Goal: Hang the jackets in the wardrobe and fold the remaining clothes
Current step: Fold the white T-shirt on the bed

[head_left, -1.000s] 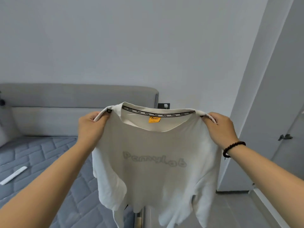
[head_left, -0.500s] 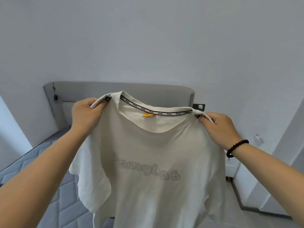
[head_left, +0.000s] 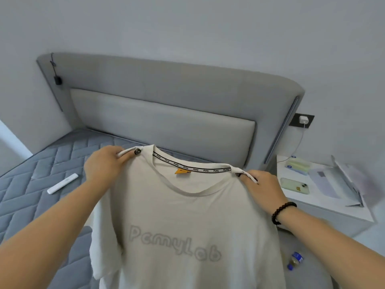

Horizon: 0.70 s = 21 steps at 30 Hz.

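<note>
So the person's got the white t-shirt hanging over the bed, left hand and right hand each pinching a shoulder seam, probably to keep it spread flat for folding on the mattress.

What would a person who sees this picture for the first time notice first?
First comes the white T-shirt in the centre, held up by its shoulders, with the left hand and the right hand each gripping one side. Behind it stands the grey padded headboard of the bed. On the mattress at the left lies a white remote control, and a phone lies on the bedside table at the right.
</note>
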### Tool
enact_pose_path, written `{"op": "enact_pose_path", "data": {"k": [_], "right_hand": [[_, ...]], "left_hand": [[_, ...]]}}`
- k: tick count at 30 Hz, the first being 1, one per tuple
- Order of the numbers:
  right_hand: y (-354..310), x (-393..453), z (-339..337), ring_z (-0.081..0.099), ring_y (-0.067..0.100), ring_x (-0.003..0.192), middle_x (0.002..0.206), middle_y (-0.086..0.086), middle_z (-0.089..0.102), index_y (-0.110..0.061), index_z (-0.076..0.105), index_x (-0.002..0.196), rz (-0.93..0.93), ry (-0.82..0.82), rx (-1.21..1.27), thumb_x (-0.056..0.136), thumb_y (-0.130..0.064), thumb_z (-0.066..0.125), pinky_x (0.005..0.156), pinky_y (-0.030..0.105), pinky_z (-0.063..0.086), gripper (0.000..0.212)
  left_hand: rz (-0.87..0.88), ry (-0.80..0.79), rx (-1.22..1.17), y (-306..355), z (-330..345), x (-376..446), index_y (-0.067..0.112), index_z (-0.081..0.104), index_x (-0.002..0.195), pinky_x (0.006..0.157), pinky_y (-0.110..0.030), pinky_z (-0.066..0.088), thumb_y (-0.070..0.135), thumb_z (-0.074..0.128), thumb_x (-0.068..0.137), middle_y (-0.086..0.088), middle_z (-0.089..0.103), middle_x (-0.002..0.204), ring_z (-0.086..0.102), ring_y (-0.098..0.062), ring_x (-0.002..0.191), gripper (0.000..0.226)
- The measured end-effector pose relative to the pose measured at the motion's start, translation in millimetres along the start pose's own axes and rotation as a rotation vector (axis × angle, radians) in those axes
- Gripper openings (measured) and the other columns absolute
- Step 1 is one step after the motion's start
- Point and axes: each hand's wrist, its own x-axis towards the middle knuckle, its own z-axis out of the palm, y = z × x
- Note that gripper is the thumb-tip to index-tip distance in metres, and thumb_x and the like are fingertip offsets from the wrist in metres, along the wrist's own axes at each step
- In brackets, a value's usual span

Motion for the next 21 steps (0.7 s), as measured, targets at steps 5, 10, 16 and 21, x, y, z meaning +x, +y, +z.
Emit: {"op": "enact_pose_path", "data": {"k": [5,10,16,21], "right_hand": [[94,147,79,0.042,0.004,0.048,0.045,-0.007,0.045,-0.024,0.043,0.050,0.093,-0.075,-0.007,0.091,-0.030,0.062,0.050,0.018,0.034,0.046],[174,276,153,0.038,0.014,0.049,0.047,-0.002,0.040,-0.015,0.038,0.054,0.136,0.018,-0.053,0.091,-0.036,0.059,0.047,0.028,0.029,0.048],[247,347,248,0.055,0.029,0.107,0.117,0.006,0.057,-0.014,0.059,0.117,0.231,0.048,-0.058,0.095,-0.032,0.054,0.083,0.035,0.043,0.029],[280,258,331,0.021,0.022,0.143,0.154,0.008,0.023,-0.013,0.032,0.146,0.106,-0.162,-0.144,0.093,-0.016,0.055,0.113,0.034,0.026,0.058]], "left_hand": [[-0.049,-0.065,0.085,8,147,105,0.015,0.055,0.056,0.049,-0.030,0.034,0.072,0.054,0.077,-0.004,0.057,0.058,0.052,-0.024,0.059,0.060],[0.034,0.094,0.122,9,281,190,0.007,0.057,0.066,0.057,-0.034,0.032,0.060,0.060,0.081,-0.002,0.047,0.069,0.053,-0.031,0.080,0.055],[-0.015,0.145,0.021,-30,412,183,0.005,0.050,0.128,0.099,-0.049,0.033,0.046,0.067,0.085,-0.016,0.052,0.126,0.045,-0.037,0.119,0.062],[-0.307,-0.163,-0.116,-88,482,39,0.006,0.027,0.149,0.118,-0.042,0.015,0.032,0.055,0.096,-0.012,0.023,0.158,0.018,-0.027,0.146,0.066]]}}
